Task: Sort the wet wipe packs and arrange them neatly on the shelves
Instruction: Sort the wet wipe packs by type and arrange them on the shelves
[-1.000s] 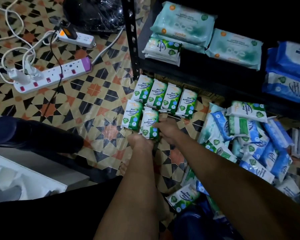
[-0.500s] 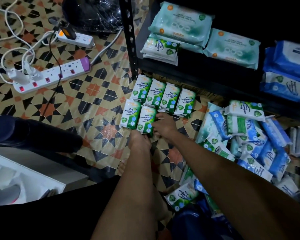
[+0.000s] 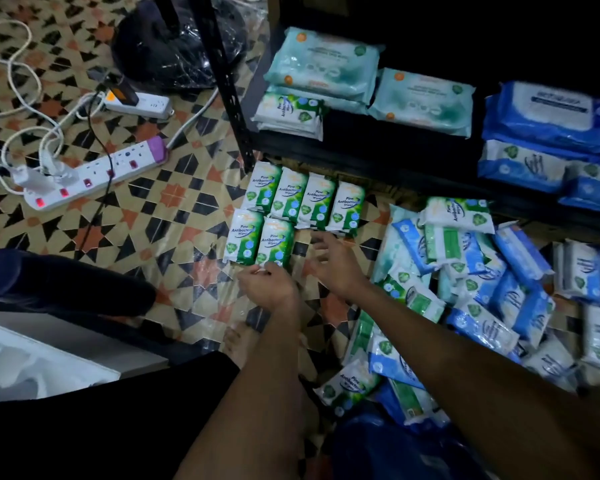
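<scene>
A person crouched on a patterned floor (image 3: 174, 237) reaches both bare hands toward a block of green Pine Antibacterial wipe packs (image 3: 293, 211) laid flat beside a black shelf unit (image 3: 378, 157). The left hand (image 3: 269, 289) sits with fingers loosely curled and holding nothing, its fingertips just at the near edge of the second pack in the front row (image 3: 275, 242). The right hand (image 3: 336, 263) hovers just to the right of that pack, fingers spread and relaxed, gripping nothing. Four packs form the far row beyond both hands; two form the near row. To the right of the right hand lies a loose heap of blue and green packs (image 3: 482, 282). Beyond the hands, on the shelf, rest pale teal packs (image 3: 326, 64), one green pack (image 3: 290, 114) and blue packs (image 3: 548, 133). Far to the left of the left hand lie two power strips (image 3: 97, 173) with white cables.
</scene>
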